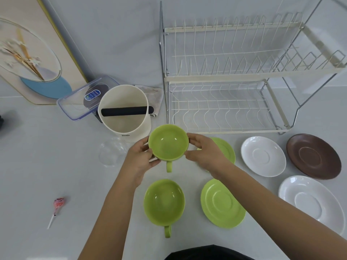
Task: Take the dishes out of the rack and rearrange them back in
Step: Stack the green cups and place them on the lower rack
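- Hands: your left hand [141, 160] and right hand [203, 152] clasp a green ceramic cup with a handle [168, 142] from opposite sides, fingers curled on its rim and wall, mouth up, handle pointing toward you.
- Rack: the two-tier white wire dish rack [234, 77] stands behind the held cup, both tiers bare.
- Cup, second: an identical green handled cup [164, 200] sits on the white table [56, 166] nearer you.
- Saucers: one green saucer [222, 202] lies beside the second cup; another green saucer [226, 149] is partly hidden under your right hand. Two white saucers [262, 156] [311, 201] and a brown saucer [313, 156] lie to the right.
- Other: a cream cylindrical bin with a black bar [124, 113], a clear lidded plastic box [78, 102] and a wrapped pink lollipop [58, 205] sit to the left.
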